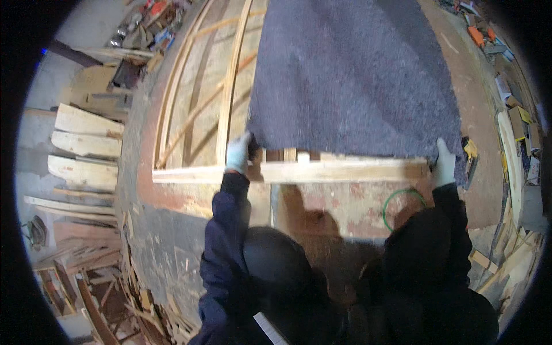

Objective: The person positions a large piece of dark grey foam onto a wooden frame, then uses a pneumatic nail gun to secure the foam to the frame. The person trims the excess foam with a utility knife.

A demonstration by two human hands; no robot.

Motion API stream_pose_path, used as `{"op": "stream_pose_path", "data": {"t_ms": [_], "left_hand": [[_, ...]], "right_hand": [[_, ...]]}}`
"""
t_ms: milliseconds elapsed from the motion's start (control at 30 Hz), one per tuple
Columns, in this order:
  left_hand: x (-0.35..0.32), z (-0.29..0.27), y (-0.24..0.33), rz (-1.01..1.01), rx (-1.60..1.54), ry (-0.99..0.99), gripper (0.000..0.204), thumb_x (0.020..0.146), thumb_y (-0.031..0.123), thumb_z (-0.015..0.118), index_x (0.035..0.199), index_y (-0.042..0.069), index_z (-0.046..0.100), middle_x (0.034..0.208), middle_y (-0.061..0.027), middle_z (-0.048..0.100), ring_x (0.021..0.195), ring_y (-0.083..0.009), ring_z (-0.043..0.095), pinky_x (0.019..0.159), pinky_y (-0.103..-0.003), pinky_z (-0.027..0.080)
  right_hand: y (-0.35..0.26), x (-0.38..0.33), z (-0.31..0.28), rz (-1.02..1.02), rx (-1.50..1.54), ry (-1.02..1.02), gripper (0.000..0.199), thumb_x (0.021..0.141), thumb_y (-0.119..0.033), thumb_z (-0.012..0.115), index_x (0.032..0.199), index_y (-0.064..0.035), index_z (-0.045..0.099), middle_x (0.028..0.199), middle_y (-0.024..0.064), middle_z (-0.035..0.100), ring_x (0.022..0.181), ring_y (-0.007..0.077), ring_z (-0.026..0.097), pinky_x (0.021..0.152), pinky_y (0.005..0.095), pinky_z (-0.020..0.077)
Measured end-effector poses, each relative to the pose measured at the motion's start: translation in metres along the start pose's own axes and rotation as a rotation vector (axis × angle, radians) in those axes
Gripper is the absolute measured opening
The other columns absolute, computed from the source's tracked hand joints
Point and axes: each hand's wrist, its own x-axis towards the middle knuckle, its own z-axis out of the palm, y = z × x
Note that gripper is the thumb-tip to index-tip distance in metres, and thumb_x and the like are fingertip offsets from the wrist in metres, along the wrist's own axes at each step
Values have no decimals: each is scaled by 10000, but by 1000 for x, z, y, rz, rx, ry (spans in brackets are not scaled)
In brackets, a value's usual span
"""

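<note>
1. Our left hand (237, 152), in a pale work glove, is closed on the near-left corner of the grey fuzzy felt sheet (351, 75); the fingers pinch the edge where it meets the wood.
2. Our right hand (444, 164), gloved the same, grips the near-right corner of the sheet, at the right end of the near rail.
3. The hands sit well apart, one per corner, which looks like a way to keep the near edge taut and square along the rail.
4. The felt sheet lies over the right part of the pale wooden slatted frame (195, 109) and runs far away from us; its near edge lines up with the light wooden near rail (345, 171).
5. The left part of the frame is bare: thin long slats, raw light timber, a diagonal brace across them.
6. The felt is matte, napped and soft, and drapes flat; the wood is rough sawn with hard edges.
7. The frame rests on a worn reddish worktable (345, 213), scuffed and dusty.
8. A green wire ring (404, 206) lies on the table, near the right hand.
9. A yellow-and-black hand tool (470, 150) sits just right of the right hand; we cannot tell its kind.
10. Cut pale planks (83, 144) are stacked at far left, with wood scraps (144, 299) on the floor at near left.
</note>
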Motion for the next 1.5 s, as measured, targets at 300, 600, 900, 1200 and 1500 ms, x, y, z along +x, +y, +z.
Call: {"op": "stream_pose_path", "data": {"t_ms": [300, 600, 900, 1200, 1500], "left_hand": [[-46, 6, 14, -49, 73, -56, 304, 1006, 321, 655, 836, 72, 698, 657, 23, 587, 496, -81, 475, 451, -258, 344], [-94, 36, -6, 12, 350, -158, 437, 985, 405, 602, 956, -4, 754, 756, -142, 714, 746, -241, 697, 747, -397, 532], [-132, 43, 6, 103, 799, -176, 447, 1019, 417, 574, 981, 14, 763, 830, -159, 750, 790, -299, 734, 746, -418, 544], [-119, 52, 24, 228, 891, -116, 450, 1001, 465, 572, 936, 62, 761, 870, -214, 729, 838, -396, 710, 758, -482, 541], [-121, 45, 16, 373, 1067, -115, 427, 982, 481, 622, 879, 77, 715, 810, -187, 713, 779, -387, 704, 707, -474, 534]], "right_hand": [[-15, 33, -77, 151, -54, -23, 207, 1009, -291, 677, 1010, -86, 648, 733, 21, 604, 560, 139, 535, 514, 294, 410], [-26, 18, -135, 218, -161, 158, 345, 990, -390, 694, 822, -103, 601, 646, -4, 471, 509, 125, 459, 491, 281, 377], [11, 20, -219, 27, -528, -4, 263, 930, -146, 720, 1143, -5, 657, 701, 17, 547, 596, 154, 523, 541, 322, 434], [23, 29, -226, -39, -533, -5, 254, 1052, -224, 601, 1162, -10, 684, 733, -11, 552, 600, 94, 483, 533, 245, 392], [37, 31, -251, -609, -1339, -128, 645, 840, -87, 764, 1445, -24, 550, 748, 141, 627, 657, 273, 607, 625, 405, 504]]}}
